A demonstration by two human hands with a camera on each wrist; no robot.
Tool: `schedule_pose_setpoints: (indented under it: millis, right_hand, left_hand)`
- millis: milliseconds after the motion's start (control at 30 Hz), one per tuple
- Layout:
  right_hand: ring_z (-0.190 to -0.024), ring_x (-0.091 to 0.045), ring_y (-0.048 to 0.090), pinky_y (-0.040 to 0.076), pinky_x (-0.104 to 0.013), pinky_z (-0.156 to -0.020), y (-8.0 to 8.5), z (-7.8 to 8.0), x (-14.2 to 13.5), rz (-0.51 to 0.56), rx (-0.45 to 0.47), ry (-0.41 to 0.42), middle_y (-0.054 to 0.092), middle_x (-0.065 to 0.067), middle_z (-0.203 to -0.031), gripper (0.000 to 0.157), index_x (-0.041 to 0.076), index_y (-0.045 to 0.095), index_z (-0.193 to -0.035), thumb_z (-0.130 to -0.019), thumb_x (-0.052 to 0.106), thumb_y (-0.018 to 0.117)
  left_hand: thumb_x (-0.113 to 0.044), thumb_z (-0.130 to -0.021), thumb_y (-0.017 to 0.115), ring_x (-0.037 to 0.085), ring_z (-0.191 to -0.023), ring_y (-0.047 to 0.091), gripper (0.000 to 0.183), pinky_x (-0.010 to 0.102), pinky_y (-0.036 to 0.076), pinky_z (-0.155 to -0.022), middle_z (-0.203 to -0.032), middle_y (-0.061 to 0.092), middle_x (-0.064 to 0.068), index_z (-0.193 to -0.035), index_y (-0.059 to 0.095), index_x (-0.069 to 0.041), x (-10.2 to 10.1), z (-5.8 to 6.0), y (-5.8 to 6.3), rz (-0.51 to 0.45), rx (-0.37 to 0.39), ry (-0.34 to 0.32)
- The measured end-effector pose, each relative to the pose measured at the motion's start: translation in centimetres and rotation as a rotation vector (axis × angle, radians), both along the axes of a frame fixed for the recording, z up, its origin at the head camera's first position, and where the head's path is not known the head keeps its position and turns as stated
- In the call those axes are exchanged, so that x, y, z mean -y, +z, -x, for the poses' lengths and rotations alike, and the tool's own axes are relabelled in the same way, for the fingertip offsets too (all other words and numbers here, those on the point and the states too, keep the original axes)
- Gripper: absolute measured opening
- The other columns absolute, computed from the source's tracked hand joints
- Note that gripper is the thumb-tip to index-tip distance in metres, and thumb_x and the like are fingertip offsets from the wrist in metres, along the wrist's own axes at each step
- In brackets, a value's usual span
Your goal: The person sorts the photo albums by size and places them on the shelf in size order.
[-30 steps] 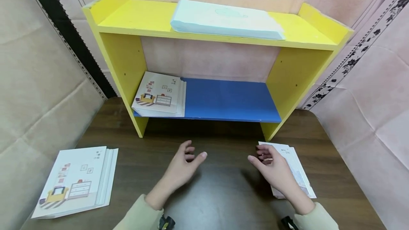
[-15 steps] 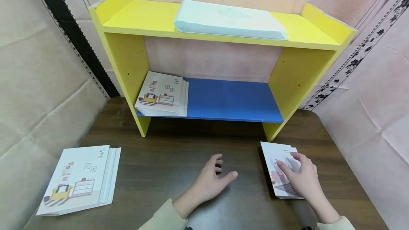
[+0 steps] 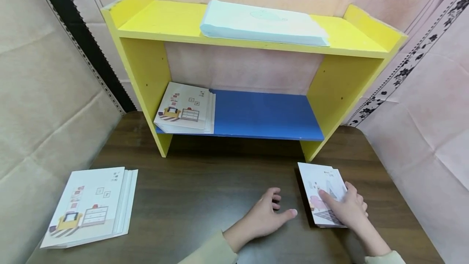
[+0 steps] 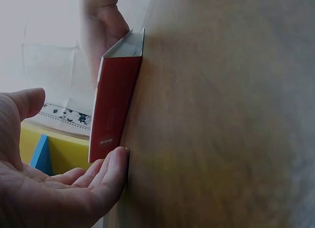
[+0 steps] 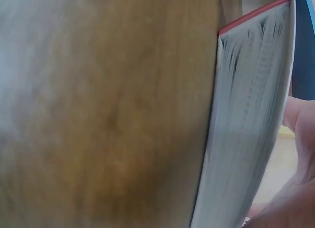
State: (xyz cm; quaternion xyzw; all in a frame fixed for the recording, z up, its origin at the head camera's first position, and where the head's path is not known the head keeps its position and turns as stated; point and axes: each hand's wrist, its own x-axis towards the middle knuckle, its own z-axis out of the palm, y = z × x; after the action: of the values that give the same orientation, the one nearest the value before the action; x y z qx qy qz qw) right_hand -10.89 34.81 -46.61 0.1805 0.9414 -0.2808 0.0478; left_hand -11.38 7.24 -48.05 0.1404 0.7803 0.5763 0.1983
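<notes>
Bright head view, soft sheen on tabletop (image 3: 198, 203), wrist views dimmer (hazy)

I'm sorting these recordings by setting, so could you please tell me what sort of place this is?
Probably a study or reading corner: a yellow bookshelf stands on a wood-grain tabletop, where the right hand grips a red-spined book.

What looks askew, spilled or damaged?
Slight untidiness: at the left of the brown wooden table, the stack of white illustrated books is fanned out rightward, not squared up; the yellow bookshelf has pale, maybe chipped upper side edges. No spill shows.
</notes>
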Motion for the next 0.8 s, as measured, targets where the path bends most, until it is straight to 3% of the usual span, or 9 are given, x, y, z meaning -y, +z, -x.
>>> schedule_pose_setpoints:
  millis: [367, 633, 800]
  right_hand:
    - [-0.12, -0.057, 0.02, 0.025, -0.065, -0.091, -0.1, 0.3, 1.8, 0.142, 0.064, 0.072, 0.026, -0.038, -0.137, 0.124, -0.011, 0.002, -0.148, -0.076, 0.061, 0.072]
    - [-0.12, -0.056, 0.024, 0.03, -0.066, -0.09, 0.0, 0.5, 2.7, 0.175, 0.104, 0.077, 0.028, -0.039, -0.135, 0.127, -0.008, 0.006, -0.148, -0.071, 0.064, 0.075]
    - [-0.116, -0.048, 0.035, 0.041, -0.054, -0.086, 0.2, 0.5, 2.2, 0.251, 0.139, 0.073, 0.034, -0.036, -0.134, 0.124, -0.008, 0.006, -0.148, -0.073, 0.063, 0.075]
  left_hand:
    - [-0.045, -0.084, 0.073, 0.019, -0.106, 0.059, 0.075, 0.036, 0.05, -0.084, -0.125, 0.056, 0.006, -0.14, 0.042, -0.006, 0.2, 0.6, -0.2, 0.018, -0.011, 0.012]
    - [-0.037, -0.087, 0.07, 0.01, -0.089, 0.059, 0.064, 0.032, 0.048, -0.079, -0.104, 0.06, -0.001, -0.134, 0.045, -0.001, -0.2, 1.9, -0.5, 0.094, -0.005, -0.057]
    - [-0.031, -0.086, 0.072, 0.012, -0.08, 0.054, 0.058, 0.031, 0.046, -0.074, -0.093, 0.056, 0.001, -0.128, 0.048, 0.001, -0.6, 2.5, -0.3, 0.142, -0.006, -0.082]
